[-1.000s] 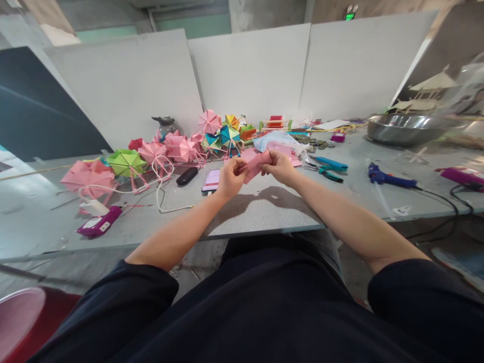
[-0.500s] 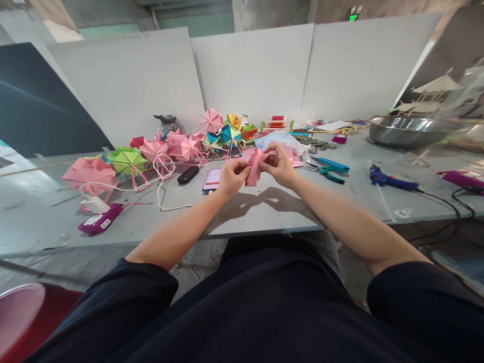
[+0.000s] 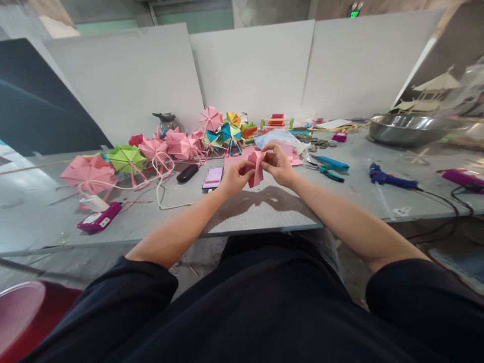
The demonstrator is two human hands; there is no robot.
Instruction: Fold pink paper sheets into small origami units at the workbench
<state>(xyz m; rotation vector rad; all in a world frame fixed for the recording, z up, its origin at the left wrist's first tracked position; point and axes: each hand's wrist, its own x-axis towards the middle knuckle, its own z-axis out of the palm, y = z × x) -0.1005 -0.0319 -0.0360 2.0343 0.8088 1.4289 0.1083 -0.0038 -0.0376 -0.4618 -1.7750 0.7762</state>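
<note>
Head view: your left hand [image 3: 236, 177] and right hand [image 3: 279, 165] each pinched the folded pink paper [image 3: 256, 174], which was held between them over the grey table [image 3: 346, 156]. Its long axis ran nearly upright in view, top leaning slightly right, lower end towards you.

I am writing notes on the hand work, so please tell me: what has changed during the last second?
The pink paper has turned from a slanting position to a more upright one between the left hand and right hand. Neither hand has released it. The phone screen looks different. The blue glue gun stayed in place.
</note>
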